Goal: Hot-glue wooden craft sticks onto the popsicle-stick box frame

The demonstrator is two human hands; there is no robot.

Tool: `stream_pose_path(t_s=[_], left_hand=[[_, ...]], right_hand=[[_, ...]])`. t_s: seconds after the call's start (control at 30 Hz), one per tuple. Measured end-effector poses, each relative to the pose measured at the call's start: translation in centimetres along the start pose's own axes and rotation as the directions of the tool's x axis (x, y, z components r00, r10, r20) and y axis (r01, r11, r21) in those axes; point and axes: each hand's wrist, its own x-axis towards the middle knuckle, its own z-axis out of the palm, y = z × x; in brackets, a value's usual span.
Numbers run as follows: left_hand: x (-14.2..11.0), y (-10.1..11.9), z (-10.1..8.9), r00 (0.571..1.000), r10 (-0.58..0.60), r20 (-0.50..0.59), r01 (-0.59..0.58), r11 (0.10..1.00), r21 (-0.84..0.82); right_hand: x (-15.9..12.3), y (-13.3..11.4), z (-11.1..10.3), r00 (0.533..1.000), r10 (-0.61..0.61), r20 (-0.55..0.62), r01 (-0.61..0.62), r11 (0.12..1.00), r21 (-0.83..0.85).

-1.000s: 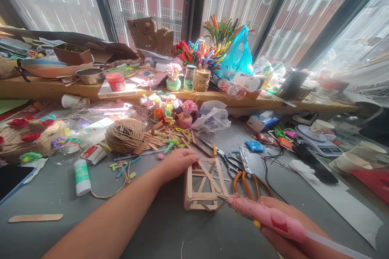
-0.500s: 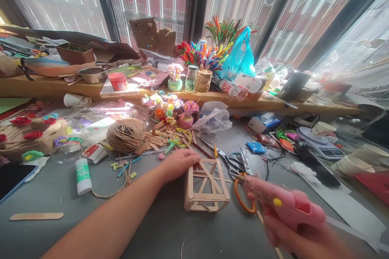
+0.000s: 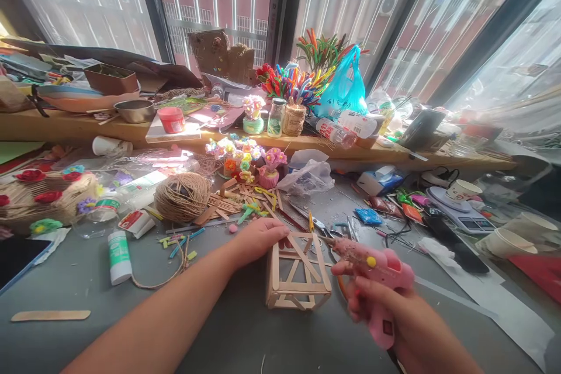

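A small box-shaped frame of wooden craft sticks [image 3: 302,287] stands on the grey table, with diagonal sticks across its open sides. My left hand [image 3: 263,239] grips its upper left corner, fingers closed on the sticks. In my right hand [image 3: 372,298] is a pink hot glue gun [image 3: 377,266] with a yellow button; a clear glue stick juts from its back. The gun's nozzle points left, close to the frame's upper right corner; whether they touch I cannot tell. Behind the gun lie scissors [image 3: 323,230], partly hidden by it.
A ball of twine [image 3: 182,197] and a glue stick tube [image 3: 119,257] lie to the left. One loose craft stick [image 3: 50,315] is at the front left. A kitchen scale [image 3: 471,219] with a paper cup stands at the right. A crowded wooden ledge [image 3: 219,141] runs along the back.
My right hand has brought the glue gun leftward, its nozzle now close to the frame. My left hand and the stick frame stay almost where they were.
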Motion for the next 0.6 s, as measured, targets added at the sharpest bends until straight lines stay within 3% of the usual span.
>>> stream_pose_path(t_s=[0.17, 0.37, 0.6], left_hand=[[0.0, -0.2, 0.1, 1.0, 0.003, 0.003, -0.003, 1.0, -0.013], [0.1, -0.6, 0.0, 1.0, 0.008, -0.001, -0.008, 1.0, -0.011], [0.1, -0.3, 0.1, 1.0, 0.009, 0.0, -0.009, 1.0, -0.029]], right_hand=[[0.0, 0.3, 0.2, 0.987, 0.138, 0.08, -0.147, 0.982, 0.12], [0.5, 1.3, 0.7, 0.98, 0.152, 0.13, -0.174, 0.968, 0.18], [1.4, 1.8, 1.0, 0.978, 0.182, 0.102, -0.203, 0.945, 0.258]])
